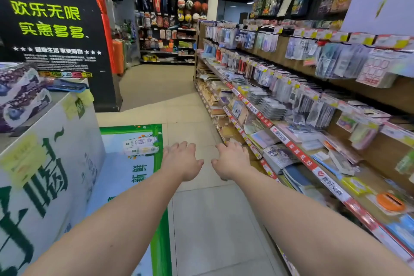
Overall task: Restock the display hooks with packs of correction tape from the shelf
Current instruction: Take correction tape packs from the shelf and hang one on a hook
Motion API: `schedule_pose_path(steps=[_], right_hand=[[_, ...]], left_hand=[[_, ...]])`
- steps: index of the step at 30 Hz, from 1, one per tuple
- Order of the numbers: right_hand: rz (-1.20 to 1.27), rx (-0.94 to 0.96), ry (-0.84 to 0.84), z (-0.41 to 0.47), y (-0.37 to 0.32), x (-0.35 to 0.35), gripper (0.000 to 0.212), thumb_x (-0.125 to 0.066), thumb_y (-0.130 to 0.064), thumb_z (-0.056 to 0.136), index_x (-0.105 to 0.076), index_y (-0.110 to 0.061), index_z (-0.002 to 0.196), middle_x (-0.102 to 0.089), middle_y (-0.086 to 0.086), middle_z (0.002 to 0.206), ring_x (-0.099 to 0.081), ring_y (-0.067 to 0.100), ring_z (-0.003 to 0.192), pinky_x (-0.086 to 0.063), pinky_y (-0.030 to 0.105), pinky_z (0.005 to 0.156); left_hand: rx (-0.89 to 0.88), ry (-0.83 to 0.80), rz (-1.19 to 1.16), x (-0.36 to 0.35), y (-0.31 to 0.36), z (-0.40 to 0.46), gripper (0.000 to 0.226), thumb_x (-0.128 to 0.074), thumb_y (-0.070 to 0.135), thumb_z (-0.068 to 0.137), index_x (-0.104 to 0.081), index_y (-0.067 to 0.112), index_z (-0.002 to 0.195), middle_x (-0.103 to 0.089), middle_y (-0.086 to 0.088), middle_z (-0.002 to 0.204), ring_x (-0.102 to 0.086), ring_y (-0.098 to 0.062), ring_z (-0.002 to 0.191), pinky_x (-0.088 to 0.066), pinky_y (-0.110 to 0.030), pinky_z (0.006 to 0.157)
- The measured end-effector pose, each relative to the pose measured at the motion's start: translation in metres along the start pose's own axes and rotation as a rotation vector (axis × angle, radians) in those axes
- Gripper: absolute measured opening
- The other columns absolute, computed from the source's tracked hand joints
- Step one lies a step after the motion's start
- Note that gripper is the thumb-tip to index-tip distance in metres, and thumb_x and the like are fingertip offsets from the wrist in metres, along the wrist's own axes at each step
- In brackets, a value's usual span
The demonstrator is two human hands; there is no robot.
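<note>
Both my arms stretch forward over the aisle floor. My left hand and my right hand hang side by side, palms down, fingers spread, holding nothing. To the right runs a long stationery display: rows of hooks carrying blister packs above, and a shelf with red price strips and flat stacked goods below. My right hand is just left of the shelf's lower front edge. The view is blurred, and I cannot tell which packs are correction tape.
A white and green promotional stand with stacked goods on top stands at the left. A black pillar sign rises behind it. A sports goods wall closes the aisle's far end. Tiled floor runs between stand and shelving.
</note>
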State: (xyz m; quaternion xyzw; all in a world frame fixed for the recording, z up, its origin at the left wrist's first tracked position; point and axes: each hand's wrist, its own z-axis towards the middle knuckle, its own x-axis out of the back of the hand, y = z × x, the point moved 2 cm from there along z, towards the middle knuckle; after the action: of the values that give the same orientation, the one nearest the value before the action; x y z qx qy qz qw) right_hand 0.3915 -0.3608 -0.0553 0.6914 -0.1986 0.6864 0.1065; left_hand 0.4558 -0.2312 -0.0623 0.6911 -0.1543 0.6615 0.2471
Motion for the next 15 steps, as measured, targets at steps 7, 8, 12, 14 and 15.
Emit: schedule_pose_path(steps=[7,8,12,14,15], right_hand=[[0.07,-0.051,0.035,0.128,-0.024,0.009,0.054,-0.047,-0.041,0.095,-0.037,-0.025,0.147,-0.034,0.009,0.152,-0.021,0.029,0.143,-0.015,0.046,0.117],[0.079,-0.054,0.045,0.143,-0.025,0.008,0.054,-0.047,-0.041,0.095,-0.038,-0.025,0.146,-0.035,0.008,0.151,-0.021,0.029,0.143,-0.014,0.046,0.117],[0.117,-0.067,0.051,0.206,-0.021,0.009,0.055,-0.049,-0.04,0.094,-0.038,-0.027,0.147,-0.037,0.006,0.151,-0.022,0.028,0.142,-0.015,0.045,0.116],[0.099,-0.087,0.052,0.237,-0.016,0.009,0.056,-0.048,-0.04,0.095,-0.037,-0.026,0.148,-0.037,0.007,0.15,-0.025,0.029,0.14,-0.019,0.044,0.114],[0.089,-0.09,0.054,0.244,-0.013,0.011,0.056,-0.048,-0.04,0.095,-0.037,-0.026,0.148,-0.037,0.008,0.149,-0.026,0.03,0.14,-0.021,0.044,0.113]], left_hand=[[-0.078,0.014,0.025,0.015,-0.045,0.138,0.066,-0.038,0.058,0.095,-0.029,0.024,0.151,-0.029,-0.002,0.159,-0.022,-0.026,0.147,-0.016,-0.049,0.118],[-0.083,0.015,0.025,0.014,-0.049,0.154,0.066,-0.039,0.059,0.095,-0.029,0.024,0.151,-0.028,-0.001,0.16,-0.021,-0.026,0.147,-0.016,-0.049,0.118],[-0.097,-0.007,-0.028,0.005,-0.054,0.218,0.067,-0.042,0.057,0.095,-0.026,0.025,0.153,-0.026,0.0,0.161,-0.019,-0.026,0.149,-0.013,-0.048,0.118],[-0.105,0.004,-0.045,0.004,-0.056,0.25,0.066,-0.044,0.056,0.095,-0.028,0.026,0.152,-0.028,0.0,0.16,-0.019,-0.025,0.149,-0.013,-0.048,0.119],[-0.12,0.009,-0.049,0.006,-0.055,0.258,0.066,-0.044,0.055,0.095,-0.028,0.026,0.152,-0.028,0.0,0.16,-0.019,-0.025,0.149,-0.013,-0.048,0.119]])
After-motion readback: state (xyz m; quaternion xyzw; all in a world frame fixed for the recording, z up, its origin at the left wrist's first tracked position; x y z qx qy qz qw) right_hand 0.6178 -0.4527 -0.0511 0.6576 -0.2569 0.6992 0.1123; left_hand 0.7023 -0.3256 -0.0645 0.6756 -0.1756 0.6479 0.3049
